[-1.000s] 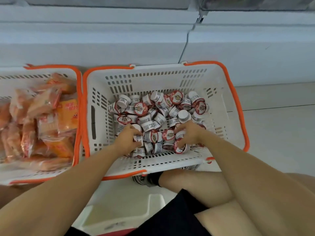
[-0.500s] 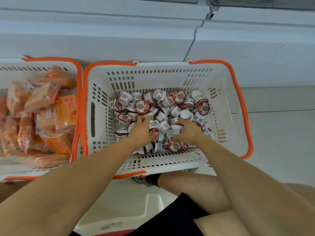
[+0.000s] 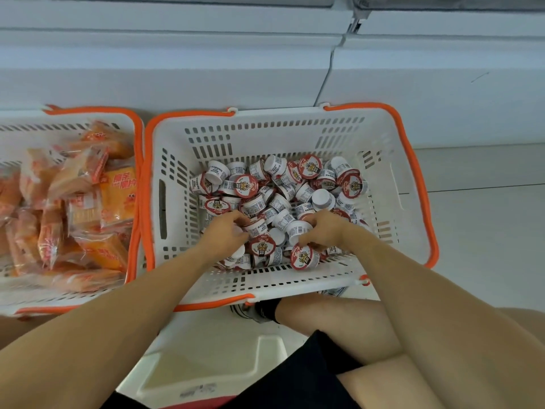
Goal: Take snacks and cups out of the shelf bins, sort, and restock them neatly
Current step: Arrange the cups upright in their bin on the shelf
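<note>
Snack packets (image 3: 73,202) heaped in left basket (image 3: 137,149), sorted apart; cups (image 3: 280,199) jumbled in right basket (image 3: 413,160); left hand (image 3: 224,234) curled round one cup; right hand (image 3: 321,231) curled over another, presumably gathering for restocking.

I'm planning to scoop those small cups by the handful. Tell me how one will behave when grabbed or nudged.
Probably light: each cup fits easily under the right hand. Likely to roll or tumble, since the round cups lie loosely piled on their sides in the basket. The walls may dent if squeezed; that cannot be seen.
</note>
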A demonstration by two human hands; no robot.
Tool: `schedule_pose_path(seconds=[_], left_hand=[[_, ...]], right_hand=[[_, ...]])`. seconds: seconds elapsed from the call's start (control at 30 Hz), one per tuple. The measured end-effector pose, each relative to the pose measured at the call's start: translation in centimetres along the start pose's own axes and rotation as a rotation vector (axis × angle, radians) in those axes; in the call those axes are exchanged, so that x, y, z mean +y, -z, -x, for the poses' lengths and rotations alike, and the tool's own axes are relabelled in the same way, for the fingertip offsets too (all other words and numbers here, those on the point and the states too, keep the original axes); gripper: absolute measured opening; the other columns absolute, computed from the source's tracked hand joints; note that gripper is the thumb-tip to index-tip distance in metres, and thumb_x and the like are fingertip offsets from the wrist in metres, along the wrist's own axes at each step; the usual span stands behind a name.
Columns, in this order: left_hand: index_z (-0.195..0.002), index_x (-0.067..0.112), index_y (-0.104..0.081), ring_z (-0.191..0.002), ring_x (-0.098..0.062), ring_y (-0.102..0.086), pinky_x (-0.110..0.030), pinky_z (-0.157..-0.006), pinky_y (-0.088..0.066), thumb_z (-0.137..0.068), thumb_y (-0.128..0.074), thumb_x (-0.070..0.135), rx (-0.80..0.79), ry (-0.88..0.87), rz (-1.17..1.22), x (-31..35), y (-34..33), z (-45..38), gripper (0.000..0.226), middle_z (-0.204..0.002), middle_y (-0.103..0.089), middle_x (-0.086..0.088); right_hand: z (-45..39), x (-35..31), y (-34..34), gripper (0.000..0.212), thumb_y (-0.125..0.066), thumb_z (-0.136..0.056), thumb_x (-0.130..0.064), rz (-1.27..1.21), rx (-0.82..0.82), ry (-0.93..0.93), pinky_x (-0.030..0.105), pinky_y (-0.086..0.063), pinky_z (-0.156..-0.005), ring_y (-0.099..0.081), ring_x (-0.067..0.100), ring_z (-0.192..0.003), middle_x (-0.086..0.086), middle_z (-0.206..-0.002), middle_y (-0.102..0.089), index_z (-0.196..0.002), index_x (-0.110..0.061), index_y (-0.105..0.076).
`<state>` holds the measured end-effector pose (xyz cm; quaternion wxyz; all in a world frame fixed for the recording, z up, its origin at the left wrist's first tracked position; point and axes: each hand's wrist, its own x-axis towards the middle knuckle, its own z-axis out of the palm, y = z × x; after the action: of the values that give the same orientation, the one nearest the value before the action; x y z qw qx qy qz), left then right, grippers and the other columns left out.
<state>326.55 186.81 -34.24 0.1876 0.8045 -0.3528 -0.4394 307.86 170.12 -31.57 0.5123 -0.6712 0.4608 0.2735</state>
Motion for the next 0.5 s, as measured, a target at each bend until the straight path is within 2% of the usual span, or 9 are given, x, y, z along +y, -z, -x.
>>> schedule_pose_path(seconds=[0.07, 0.13, 0.2, 0.27, 0.33, 0.4, 0.43, 0.5], left_hand=[[-0.133, 0.017, -0.056, -0.107, -0.016, -0.056, -0.027, -0.091, -0.045, -0.084, -0.079, 0.03, -0.046, -0.035, -0.097, 0.0, -0.7, -0.2, 0.056, -0.126, -0.057, 0.001], [-0.132, 0.019, -0.055, -0.111, -0.02, -0.056, -0.032, -0.093, -0.045, -0.08, -0.081, 0.038, 0.002, -0.022, -0.138, 0.3, -1.9, -0.6, 0.061, -0.125, -0.057, 0.0], [-0.117, 0.02, -0.059, -0.099, -0.019, -0.059, -0.032, -0.082, -0.047, -0.081, -0.08, 0.039, 0.091, -0.015, -0.142, 0.6, -2.4, -1.0, 0.046, -0.112, -0.06, 0.002], [-0.1, 0.021, -0.061, -0.086, -0.016, -0.06, -0.033, -0.074, -0.05, -0.082, -0.079, 0.039, 0.127, -0.027, -0.115, 0.9, -2.2, -1.1, 0.031, -0.098, -0.064, 0.004], [-0.087, 0.021, -0.062, -0.078, -0.015, -0.061, -0.036, -0.072, -0.052, -0.084, -0.078, 0.036, 0.142, -0.045, -0.046, 1.0, -1.3, -0.6, 0.022, -0.086, -0.067, 0.004], [-0.083, 0.019, -0.062, -0.075, -0.015, -0.06, -0.033, -0.067, -0.049, -0.084, -0.078, 0.033, 0.116, -0.054, -0.012, 0.9, -0.2, 0.0, 0.021, -0.082, -0.065, 0.005], [-0.083, 0.018, -0.063, -0.072, -0.013, -0.058, -0.03, -0.063, -0.045, -0.085, -0.078, 0.032, 0.095, -0.045, -0.003, 0.7, 0.4, 0.3, 0.021, -0.081, -0.064, 0.006], [-0.083, 0.014, -0.063, -0.065, -0.012, -0.053, -0.025, -0.056, -0.038, -0.087, -0.075, 0.031, 0.049, -0.02, 0.048, 0.5, 1.7, 1.1, 0.021, -0.076, -0.061, 0.005]], right_hand=[[0.2, -0.3, -0.7, 0.014, -0.073, -0.087, -0.008, 0.001, -0.019, -0.004, 0.026, -0.051, -0.053, -0.06, 0.017, -0.061, 0.007, -0.081, -0.065, -0.096, -0.011, -0.063], [0.4, -0.6, -1.7, 0.027, -0.073, -0.089, -0.011, -0.02, -0.051, -0.011, 0.032, -0.057, -0.06, -0.067, 0.022, -0.078, 0.008, -0.096, -0.067, -0.112, -0.014, -0.059], [0.6, -0.7, -2.5, 0.049, -0.076, -0.086, -0.01, 0.033, -0.053, 0.015, 0.034, -0.057, -0.069, -0.066, 0.024, -0.087, 0.009, -0.109, -0.067, -0.13, -0.014, -0.057], [0.9, -0.9, -2.5, 0.058, -0.077, -0.083, -0.006, 0.058, -0.022, 0.037, 0.03, -0.051, -0.066, -0.063, 0.02, -0.081, 0.01, -0.11, -0.066, -0.137, -0.015, -0.055], [1.1, -0.8, -2.0, 0.054, -0.078, -0.082, -0.003, 0.022, -0.029, 0.041, 0.027, -0.048, -0.06, -0.061, 0.018, -0.071, 0.01, -0.101, -0.068, -0.131, -0.014, -0.058], [1.4, -0.7, -1.4, 0.042, -0.078, -0.081, 0.0, -0.066, -0.049, 0.02, 0.031, -0.051, -0.057, -0.062, 0.02, -0.065, 0.011, -0.091, -0.067, -0.118, -0.012, -0.061], [1.6, -0.6, -1.2, 0.039, -0.078, -0.082, -0.001, -0.112, -0.04, 0.011, 0.031, -0.054, -0.058, -0.064, 0.022, -0.068, 0.012, -0.093, -0.068, -0.116, -0.01, -0.061], [1.7, -0.6, -0.6, 0.05, -0.079, -0.082, -0.004, -0.203, -0.015, -0.008, 0.031, -0.056, -0.059, -0.07, 0.025, -0.08, 0.014, -0.105, -0.069, -0.126, -0.008, -0.057]])
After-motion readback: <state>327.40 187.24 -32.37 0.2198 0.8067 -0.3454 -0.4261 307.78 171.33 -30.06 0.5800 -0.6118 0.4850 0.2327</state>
